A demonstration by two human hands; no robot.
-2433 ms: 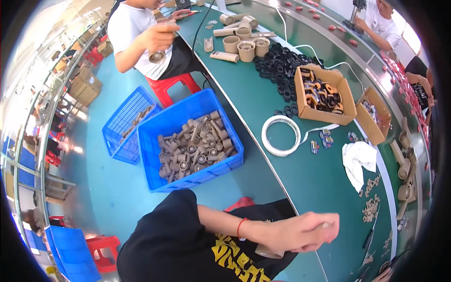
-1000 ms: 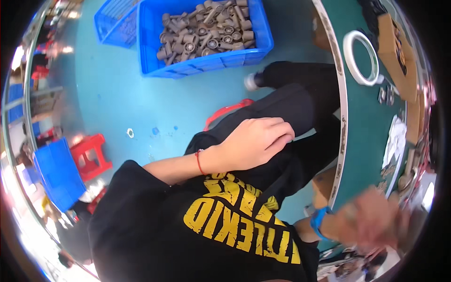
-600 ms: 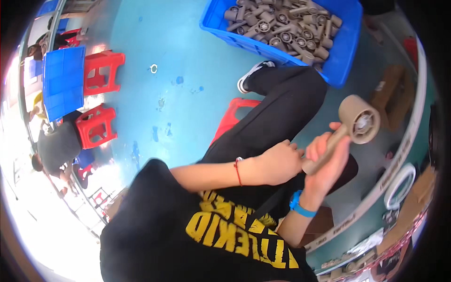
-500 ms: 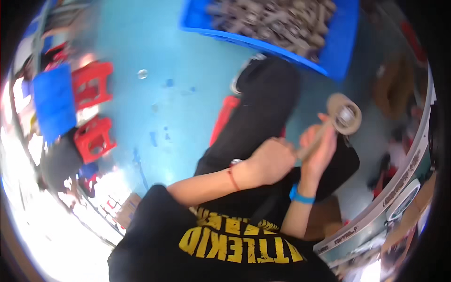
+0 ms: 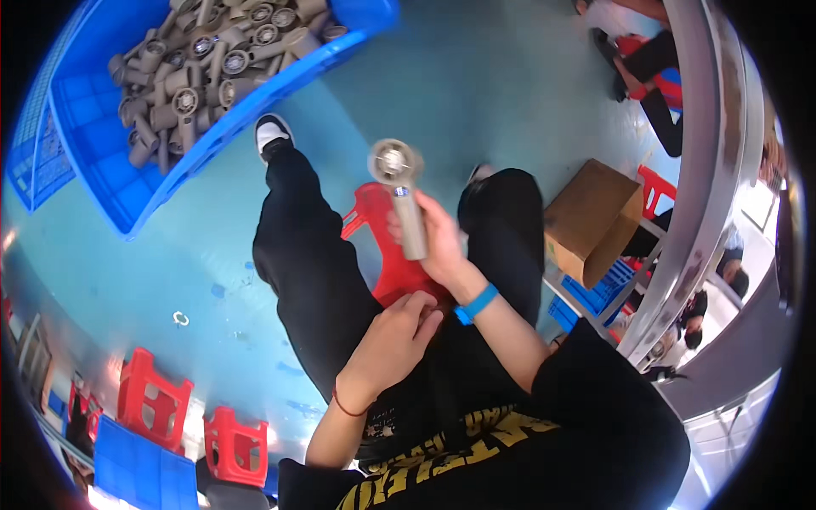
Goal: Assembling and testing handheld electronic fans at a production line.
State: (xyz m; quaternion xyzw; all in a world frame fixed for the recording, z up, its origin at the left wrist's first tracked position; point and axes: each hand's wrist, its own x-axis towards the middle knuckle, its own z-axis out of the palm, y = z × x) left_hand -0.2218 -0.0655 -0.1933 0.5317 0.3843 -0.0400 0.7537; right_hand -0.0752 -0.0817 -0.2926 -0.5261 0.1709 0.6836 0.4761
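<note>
My right hand (image 5: 440,242), with a blue band at the wrist, is closed around the handle of a beige-grey handheld fan (image 5: 411,223). The fan stands nearly upright between my knees, its round caged head (image 5: 393,161) at the top and a shiny hub in the middle. Lower and to the left, my left hand (image 5: 391,344) is apart from the fan. Its fingers are curled in and pressed together over my lap, and the fingertips are hidden, so whatever they hold, if anything, does not show. A red plastic stool (image 5: 382,246) sits between my legs.
A large blue bin (image 5: 98,132) at the upper left holds a heap of similar fans (image 5: 200,72). An open cardboard box (image 5: 592,212) stands right of my knee, by a long metal-edged bench (image 5: 722,153). Red stools (image 5: 153,395) and a blue panel (image 5: 144,463) are at the lower left.
The view has swung, so the bin now appears at upper left instead of upper right. My left hand has come away from the fan's handle; my right hand still holds the fan, now more upright.
</note>
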